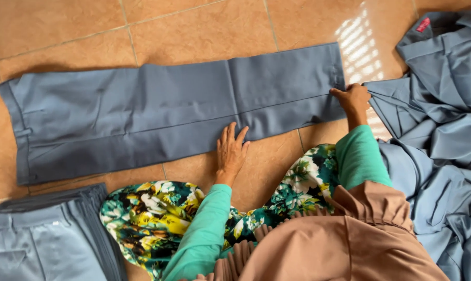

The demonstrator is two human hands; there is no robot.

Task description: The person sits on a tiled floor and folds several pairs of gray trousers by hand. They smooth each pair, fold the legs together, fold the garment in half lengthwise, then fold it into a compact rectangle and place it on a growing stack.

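A pair of grey-blue trousers (157, 112) lies flat on the tiled floor, legs stacked, waistband at the left and hem at the right. My left hand (231, 151) rests flat with fingers apart on the floor at the near edge of the trouser leg, fingertips touching the cloth. At the right end, my right hand (354, 99) grips the lower corner of the hem. Both arms wear green sleeves.
A loose heap of grey-blue garments (443, 119) lies at the right, one with a small red label. A folded stack of grey-blue trousers (43, 239) sits at the lower left. My floral-print knees and a tan pleated cloth fill the bottom middle. Orange floor tiles (194, 31) stretch beyond.
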